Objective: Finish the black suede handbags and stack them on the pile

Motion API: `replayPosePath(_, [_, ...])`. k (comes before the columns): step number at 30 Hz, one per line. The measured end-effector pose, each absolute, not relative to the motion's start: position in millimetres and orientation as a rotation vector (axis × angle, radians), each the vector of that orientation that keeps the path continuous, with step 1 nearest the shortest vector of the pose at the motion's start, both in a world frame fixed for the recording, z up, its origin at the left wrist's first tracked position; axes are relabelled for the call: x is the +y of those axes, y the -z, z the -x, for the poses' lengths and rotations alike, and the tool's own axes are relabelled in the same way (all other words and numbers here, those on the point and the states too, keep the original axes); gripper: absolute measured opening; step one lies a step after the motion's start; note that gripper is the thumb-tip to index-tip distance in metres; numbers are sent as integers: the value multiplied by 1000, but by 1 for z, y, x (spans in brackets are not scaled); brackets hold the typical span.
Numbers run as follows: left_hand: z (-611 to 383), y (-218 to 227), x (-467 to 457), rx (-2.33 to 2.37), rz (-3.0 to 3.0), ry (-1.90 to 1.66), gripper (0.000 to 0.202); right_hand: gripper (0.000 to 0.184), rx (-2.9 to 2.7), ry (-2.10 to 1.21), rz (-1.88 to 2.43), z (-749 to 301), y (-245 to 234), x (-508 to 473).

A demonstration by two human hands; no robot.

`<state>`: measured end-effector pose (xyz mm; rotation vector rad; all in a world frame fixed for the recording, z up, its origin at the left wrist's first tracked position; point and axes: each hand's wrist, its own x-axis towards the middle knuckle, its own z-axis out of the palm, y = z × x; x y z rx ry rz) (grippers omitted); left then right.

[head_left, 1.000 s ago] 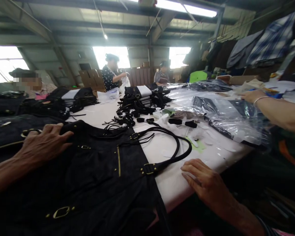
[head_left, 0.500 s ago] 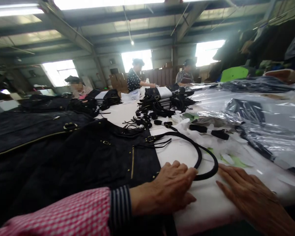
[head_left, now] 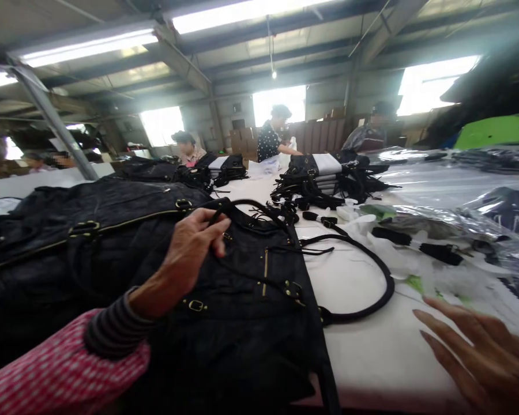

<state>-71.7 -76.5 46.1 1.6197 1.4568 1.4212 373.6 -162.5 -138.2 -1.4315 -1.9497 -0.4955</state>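
Note:
A black handbag (head_left: pixel 242 334) with brass buckles and a short gold zipper lies flat in front of me. My left hand (head_left: pixel 184 259) is closed in a pinch around one rope-like bag handle (head_left: pixel 253 203), lifted over the bag's upper part. The bag's other handle (head_left: pixel 387 285) curves out to the right in a loop on the white tabletop (head_left: pixel 363 357). Right of this loop, my right hand (head_left: pixel 484 351) is open with its fingers spread, low over the table, holding nothing. Whether it touches the surface I cannot tell.
More black bags (head_left: pixel 112 210) are heaped on the left. A stack of folded bags with white wraps (head_left: pixel 328 164) stands farther back. Bundled black straps (head_left: pixel 415 245) and clear plastic (head_left: pixel 471 202) cover the right side. Co-workers, including a person in a dotted top (head_left: pixel 268 141), are beyond.
My left hand has moved left from the table with one handle, bringing it over the bag. My right hand has shifted away from the other handle, fingers spreading. The view has turned left.

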Motion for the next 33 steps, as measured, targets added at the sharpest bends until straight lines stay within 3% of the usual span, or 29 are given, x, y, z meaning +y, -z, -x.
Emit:
replayPosePath(2, [121, -30, -86, 1847, -1806, -1163, 40, 30, -2031, 465, 1385, -349, 120, -156])
replayPosePath(4, [154, -8, -97, 2133, -2166, -634, 25, 31, -2082, 392, 1334, -323, 105, -143])
replayPosePath(5, [162, 2, -102, 2198, -2348, -382, 22, 31, -2107, 335, 1328, -309, 98, -134])
replayPosePath(8, [164, 22, -110, 2033, -2782, 97, 37, 32, -2219, 57, 1357, -277, 86, -101])
replayPosePath(13, [154, 24, -108, 1771, -2965, -113, 36, 33, -2127, -672, 1463, -240, 79, -42])
replayPosePath(16, [160, 36, -110, 1626, -2988, -150, 39, 51, -1738, -1182, 1433, -215, 81, -22])
replayPosePath(18, [162, 47, -112, 1515, -2966, -44, 48, 57, -1476, -1344, 1427, -198, 80, -18])
replayPosePath(22, [138, 49, -108, 1444, -2830, 92, 47, 55, -1272, -1291, 1411, -180, 63, -19])
replayPosePath(26, [99, 33, -104, 1350, -2780, 107, 37, 53, -1440, -1091, 1409, -199, 43, -21])
replayPosePath(30, [92, 33, -103, 1292, -2834, 90, 38, 49, -1886, -567, 1673, -221, 56, -28])
replayPosePath(33, [94, 19, -86, 1220, -2762, 278, 37, 41, -2214, -155, 1789, -216, 78, -37])
